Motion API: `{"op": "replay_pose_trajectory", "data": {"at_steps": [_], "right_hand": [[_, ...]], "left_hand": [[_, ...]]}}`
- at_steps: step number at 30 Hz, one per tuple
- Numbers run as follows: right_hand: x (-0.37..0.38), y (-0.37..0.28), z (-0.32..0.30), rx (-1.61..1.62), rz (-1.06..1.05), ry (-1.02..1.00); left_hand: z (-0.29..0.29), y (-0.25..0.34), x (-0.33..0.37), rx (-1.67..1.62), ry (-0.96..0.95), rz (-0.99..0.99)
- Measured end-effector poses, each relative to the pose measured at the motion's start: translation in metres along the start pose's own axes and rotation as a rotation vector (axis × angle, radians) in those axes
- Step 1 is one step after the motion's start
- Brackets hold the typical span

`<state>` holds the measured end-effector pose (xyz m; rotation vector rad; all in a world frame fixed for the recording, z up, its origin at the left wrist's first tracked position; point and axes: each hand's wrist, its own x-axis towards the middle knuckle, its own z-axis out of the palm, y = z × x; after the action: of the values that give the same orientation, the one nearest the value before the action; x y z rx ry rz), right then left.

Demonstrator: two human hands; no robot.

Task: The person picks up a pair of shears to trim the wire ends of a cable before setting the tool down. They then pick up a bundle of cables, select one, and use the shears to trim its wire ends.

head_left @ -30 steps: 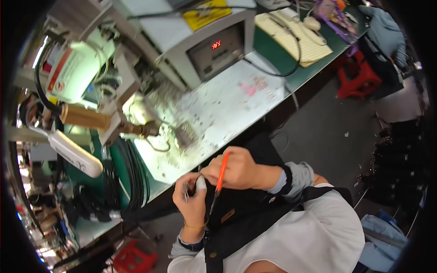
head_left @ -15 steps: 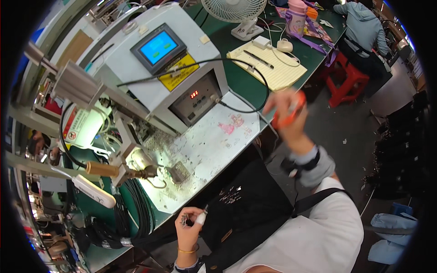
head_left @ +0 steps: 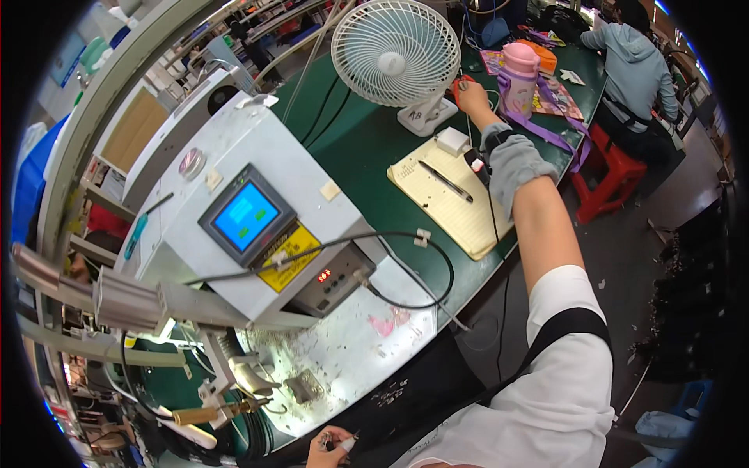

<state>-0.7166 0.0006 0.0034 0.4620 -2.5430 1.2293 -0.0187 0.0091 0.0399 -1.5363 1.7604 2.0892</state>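
Observation:
My right arm stretches far across the green table. At its end my right hand [head_left: 473,99] is closed on a red-orange looped tool [head_left: 458,84], beside the base of a white fan [head_left: 394,58]; most of the tool is hidden, so its kind is unclear. Low in the view, my left hand [head_left: 331,446] is closed around several small dark metal pieces [head_left: 325,443], with a white wrap on one fingertip. Near it, more tiny shiny pieces [head_left: 392,392] lie on black cloth over my lap.
A grey machine [head_left: 265,160] with a lit screen stands at left, its metal fixture [head_left: 303,385] on a worn white plate. On the table are a yellow notepad [head_left: 445,187] with a pen, a pink bottle [head_left: 518,78] and cables. A person [head_left: 630,66] sits beyond, by a red stool [head_left: 607,175].
My right hand has carried the red-orange tool forward, from above the table edge to beside the fan. The view has tilted up, and my left hand now appears lower, still closed.

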Motion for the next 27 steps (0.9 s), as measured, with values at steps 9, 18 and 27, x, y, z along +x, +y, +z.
{"op": "replay_pose_trajectory", "data": {"at_steps": [9,18,27], "right_hand": [[0.046,0.041,0.062,0.183,0.086,-0.234],[0.023,0.043,0.039,0.358,0.192,-0.227],[-0.015,0.049,0.009,0.269,0.181,-0.124]], "left_hand": [[0.011,0.007,0.013,-0.075,0.06,-0.03],[0.013,0.019,0.013,-0.004,0.07,-0.058],[0.013,0.014,0.011,-0.051,0.051,-0.04]]}}
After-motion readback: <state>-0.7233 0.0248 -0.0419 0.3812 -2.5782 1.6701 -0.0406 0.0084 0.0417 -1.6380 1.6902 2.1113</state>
